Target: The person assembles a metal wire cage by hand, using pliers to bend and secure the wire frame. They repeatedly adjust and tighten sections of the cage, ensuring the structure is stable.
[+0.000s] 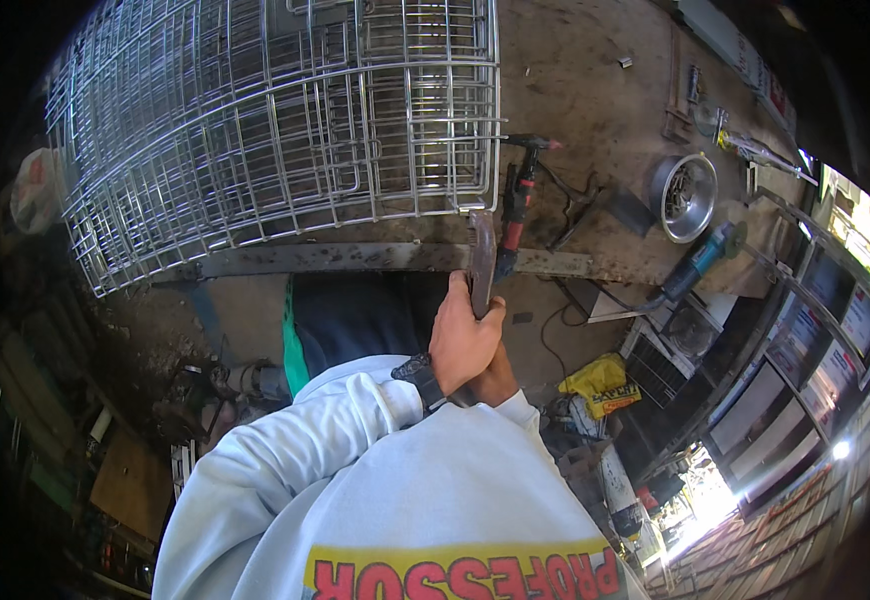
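Observation:
A wire cage (285, 130) of shiny metal rods lies on the workbench at the upper left. Just in front of its near right corner is a worn brown hand tool (482, 262), which looks like pliers; its upper end meets the corner wires. My left hand (460, 340), with a dark watch at the wrist, is closed round the lower part of this tool. Underneath it, my right hand (498, 380) reaches to the same handles, its fingers mostly hidden by the left. Both forearms are in pale sleeves. The exact contact of jaws and wire is too small to make out.
Right of the cage, a red and black torch-like tool (520, 205) lies on the wooden bench (585, 110). Farther right are a metal bowl (685, 198) of small pieces and a blue angle grinder (697, 268). A yellow bag (600, 385) lies below, near a cord.

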`<state>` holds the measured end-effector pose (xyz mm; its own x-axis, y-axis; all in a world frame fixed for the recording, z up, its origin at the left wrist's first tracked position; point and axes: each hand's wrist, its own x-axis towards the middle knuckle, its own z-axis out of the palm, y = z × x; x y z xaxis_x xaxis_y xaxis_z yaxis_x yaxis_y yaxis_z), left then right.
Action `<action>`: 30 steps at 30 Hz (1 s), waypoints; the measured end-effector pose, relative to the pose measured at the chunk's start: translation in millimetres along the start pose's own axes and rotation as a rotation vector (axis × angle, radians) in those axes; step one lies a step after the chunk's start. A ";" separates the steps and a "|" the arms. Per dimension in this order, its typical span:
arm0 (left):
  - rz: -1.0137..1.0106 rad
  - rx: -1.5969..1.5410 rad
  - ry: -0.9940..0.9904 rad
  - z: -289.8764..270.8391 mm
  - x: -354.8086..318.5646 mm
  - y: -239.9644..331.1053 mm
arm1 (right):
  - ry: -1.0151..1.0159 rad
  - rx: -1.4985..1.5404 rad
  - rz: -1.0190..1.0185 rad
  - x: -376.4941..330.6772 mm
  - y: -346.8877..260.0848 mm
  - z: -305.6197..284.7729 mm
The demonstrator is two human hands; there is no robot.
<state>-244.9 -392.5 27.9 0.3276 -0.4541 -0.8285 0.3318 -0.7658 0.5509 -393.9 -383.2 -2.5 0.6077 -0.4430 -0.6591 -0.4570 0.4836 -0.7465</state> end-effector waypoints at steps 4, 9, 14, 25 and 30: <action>0.005 -0.007 0.009 1.2 2.0 0.6 | 0.036 0.179 0.108 4.0 -18.4 6.7; 0.040 -0.007 -0.027 -1.5 1.5 6.6 | 0.030 0.079 0.132 4.4 -30.7 4.1; 0.025 -0.002 -0.013 1.1 2.9 4.8 | 0.055 -0.101 0.183 5.4 -41.3 3.8; -0.048 0.059 0.049 4.3 -0.6 11.3 | 0.214 0.018 -0.024 2.5 -30.8 11.1; -0.031 0.046 0.056 7.0 1.2 7.7 | 0.125 0.041 0.112 0.8 -28.6 6.5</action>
<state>-248.1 -402.2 30.5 0.3674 -0.4043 -0.8376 0.3022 -0.7998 0.5186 -376.0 -392.4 19.0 0.4675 -0.4737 -0.7463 -0.4892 0.5646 -0.6648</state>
